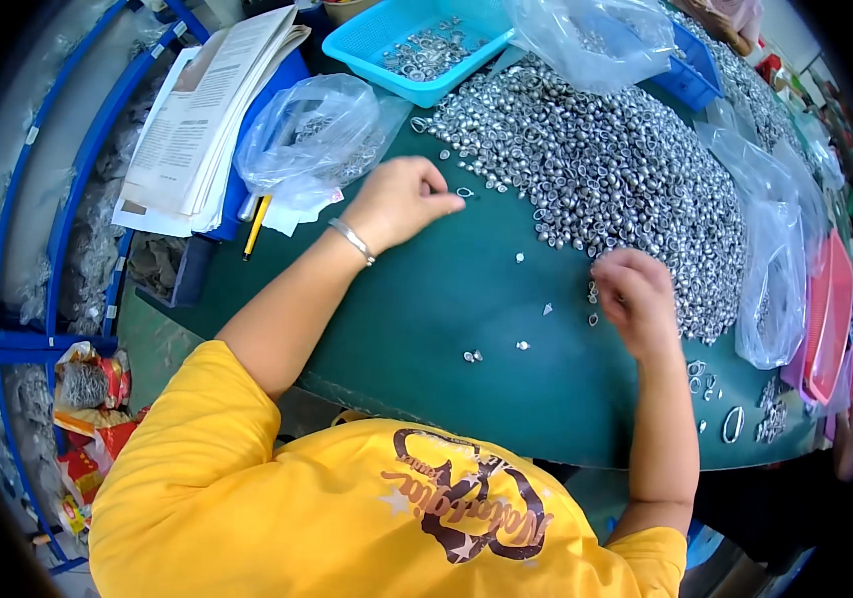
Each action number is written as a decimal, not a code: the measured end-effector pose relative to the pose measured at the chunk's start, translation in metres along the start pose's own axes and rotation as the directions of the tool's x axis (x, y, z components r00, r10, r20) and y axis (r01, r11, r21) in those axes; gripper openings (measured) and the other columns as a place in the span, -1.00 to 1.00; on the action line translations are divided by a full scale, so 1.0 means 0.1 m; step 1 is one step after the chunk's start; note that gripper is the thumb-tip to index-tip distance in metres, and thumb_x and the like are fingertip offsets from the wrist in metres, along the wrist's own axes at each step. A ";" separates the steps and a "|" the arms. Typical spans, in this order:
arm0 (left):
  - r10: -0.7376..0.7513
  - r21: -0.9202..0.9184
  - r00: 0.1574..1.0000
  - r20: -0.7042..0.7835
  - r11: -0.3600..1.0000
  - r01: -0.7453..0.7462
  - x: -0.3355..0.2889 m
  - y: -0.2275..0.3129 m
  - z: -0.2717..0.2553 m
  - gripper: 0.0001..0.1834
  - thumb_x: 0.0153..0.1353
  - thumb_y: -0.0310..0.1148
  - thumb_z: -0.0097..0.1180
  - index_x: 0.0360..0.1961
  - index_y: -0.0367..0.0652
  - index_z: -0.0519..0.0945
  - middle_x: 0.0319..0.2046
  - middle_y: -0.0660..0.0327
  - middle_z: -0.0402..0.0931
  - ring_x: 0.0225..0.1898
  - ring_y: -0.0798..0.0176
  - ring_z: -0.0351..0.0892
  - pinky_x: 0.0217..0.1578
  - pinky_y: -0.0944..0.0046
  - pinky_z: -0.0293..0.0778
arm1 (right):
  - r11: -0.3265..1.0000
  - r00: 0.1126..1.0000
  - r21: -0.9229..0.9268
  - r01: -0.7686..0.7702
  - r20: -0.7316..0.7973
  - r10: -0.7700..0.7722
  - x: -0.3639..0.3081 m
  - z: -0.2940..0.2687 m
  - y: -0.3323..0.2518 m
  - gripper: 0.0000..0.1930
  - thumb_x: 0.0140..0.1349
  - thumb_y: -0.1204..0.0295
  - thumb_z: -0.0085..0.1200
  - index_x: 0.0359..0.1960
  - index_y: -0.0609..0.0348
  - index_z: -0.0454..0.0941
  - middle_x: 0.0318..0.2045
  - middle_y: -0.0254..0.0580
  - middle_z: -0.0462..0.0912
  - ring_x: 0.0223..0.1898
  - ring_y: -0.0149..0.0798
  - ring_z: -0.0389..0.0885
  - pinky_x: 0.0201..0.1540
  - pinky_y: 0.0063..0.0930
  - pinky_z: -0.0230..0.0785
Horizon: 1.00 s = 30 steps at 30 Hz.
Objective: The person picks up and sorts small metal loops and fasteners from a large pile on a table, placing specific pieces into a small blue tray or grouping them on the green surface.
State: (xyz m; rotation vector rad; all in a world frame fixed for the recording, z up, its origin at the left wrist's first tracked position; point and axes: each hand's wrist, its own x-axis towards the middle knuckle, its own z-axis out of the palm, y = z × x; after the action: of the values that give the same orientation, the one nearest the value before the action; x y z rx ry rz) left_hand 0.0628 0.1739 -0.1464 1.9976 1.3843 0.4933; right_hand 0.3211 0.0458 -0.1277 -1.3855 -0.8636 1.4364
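A large heap of small silver metal pieces (586, 149), many of them ring-like, spreads over the dark green tabletop (416, 299). My left hand (396, 204) is at the heap's left side, fingers curled in and thumb pointing right. Just beyond the thumb tip lies a small silver ring (464, 192). At the heap's near edge, my right hand (636, 294) is closed with its fingers bent inward; whatever is in them is hidden. Beside those fingers lie a few loose pieces (593, 319). More single pieces (473, 356) are scattered between my hands and the table's near edge.
A turquoise basket (366, 55) holding metal pieces stands at the back. Clear plastic bags (312, 130) and a paper stack (202, 120) lie left, near a yellow pencil (258, 227). Right are another bag (773, 289), a red basket (830, 319) and grouped pieces (733, 424). Blue shelving (67, 199) borders the left.
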 end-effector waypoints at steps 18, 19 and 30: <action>-0.044 -0.716 0.735 0.676 -0.275 0.642 -0.39 0.11 0.06 -0.88 0.08 -0.30 -0.06 -0.53 -0.08 0.39 -0.58 0.30 0.38 -0.70 0.47 0.22 -0.80 0.56 0.04 | 0.436 0.626 -0.475 0.765 0.389 -0.676 0.63 1.36 -0.09 -0.92 0.03 0.61 -0.08 -0.41 0.25 0.34 -0.41 0.05 0.41 -0.33 0.06 0.42 -0.27 -0.24 0.31; -0.089 -0.739 0.755 0.650 -0.305 0.600 -0.42 0.18 0.05 -0.84 0.12 -0.23 -0.05 -0.51 -0.03 0.41 -0.63 0.38 0.34 -0.71 0.49 0.19 -0.80 0.54 0.04 | 0.399 0.585 -0.439 0.805 0.473 -0.659 0.59 1.35 -0.10 -0.90 0.01 0.63 -0.09 -0.40 0.24 0.35 -0.40 0.03 0.43 -0.31 0.04 0.42 -0.25 -0.26 0.31; 0.096 0.352 0.828 -0.553 0.927 0.127 0.52 -0.76 -1.03 -0.64 0.18 -0.20 -0.15 -0.45 -0.31 0.52 -0.41 -0.11 0.52 -0.29 -0.18 0.47 -0.22 -0.01 0.36 | 0.611 0.643 -0.504 0.611 -0.134 -0.754 0.14 0.19 -0.08 -0.89 0.14 0.66 -0.13 -0.36 0.32 0.46 -0.46 -0.27 0.54 -0.35 -0.46 0.47 -0.23 -0.65 0.28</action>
State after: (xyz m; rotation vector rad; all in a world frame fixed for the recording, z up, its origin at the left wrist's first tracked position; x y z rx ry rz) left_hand -0.0344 0.2701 -0.1277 2.2410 1.9775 0.9281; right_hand 0.3041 0.0633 -0.1226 -1.3072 -1.3430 0.3881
